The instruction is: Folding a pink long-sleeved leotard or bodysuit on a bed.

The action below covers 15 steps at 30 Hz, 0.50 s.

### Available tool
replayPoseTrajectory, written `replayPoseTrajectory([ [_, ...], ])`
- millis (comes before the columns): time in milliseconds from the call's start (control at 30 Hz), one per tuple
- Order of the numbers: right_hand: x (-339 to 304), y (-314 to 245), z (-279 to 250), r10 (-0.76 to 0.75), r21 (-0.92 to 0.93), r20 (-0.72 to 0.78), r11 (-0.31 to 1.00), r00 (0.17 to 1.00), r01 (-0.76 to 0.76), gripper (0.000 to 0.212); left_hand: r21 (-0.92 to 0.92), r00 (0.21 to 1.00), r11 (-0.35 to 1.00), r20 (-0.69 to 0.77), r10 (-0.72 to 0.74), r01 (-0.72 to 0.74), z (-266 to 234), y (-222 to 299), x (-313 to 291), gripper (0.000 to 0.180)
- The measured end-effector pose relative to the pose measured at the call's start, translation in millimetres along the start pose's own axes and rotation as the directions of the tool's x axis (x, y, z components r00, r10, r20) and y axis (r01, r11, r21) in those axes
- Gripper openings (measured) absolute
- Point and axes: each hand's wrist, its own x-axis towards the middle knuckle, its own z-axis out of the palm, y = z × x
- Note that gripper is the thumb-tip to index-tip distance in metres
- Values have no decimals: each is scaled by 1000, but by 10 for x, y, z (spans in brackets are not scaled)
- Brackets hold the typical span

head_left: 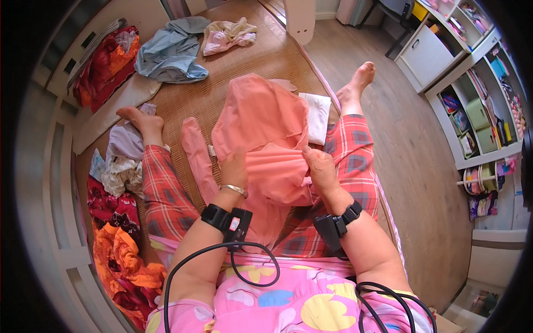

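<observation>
A coral-pink long-sleeved garment, likely a shirt (pixel 266 119), lies spread between my legs on a woven mat (pixel 177 91). One sleeve (pixel 197 150) stretches out flat to its left. My right hand (pixel 321 166) pinches the cloth at its right edge, thumb on top. On the other side my left hand (pixel 233 169), slightly blurred, is closed on the same garment, its fingertips partly hidden. Taut creases run across the fabric from one hand to the other. Just beyond my right hand, a folded white cloth (pixel 316 117) sits against my right leg.
Blue clothing (pixel 175 50), a cream garment (pixel 229 36) and red-orange cloth (pixel 108 66) lie at the far left. Orange and dark red fabric (pixel 123 263) is heaped beside my left leg. A white rail (pixel 61 205) borders the left; shelves (pixel 480 111) stand right, across the wooden floor (pixel 408 183).
</observation>
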Motion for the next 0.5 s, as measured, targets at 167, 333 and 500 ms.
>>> replayPoseTrajectory([
  [167,66,125,-20,-139,-152,67,977,988,148,29,37,993,998,105,50,-54,181,198,-198,36],
  [333,97,196,76,4,119,-21,993,1000,-2,20,-19,988,988,31,152,-152,289,6,-168,31],
  [500,95,162,8,295,302,96,901,951,-310,19,-254,983,962,171,-59,102,437,244,-355,26],
])
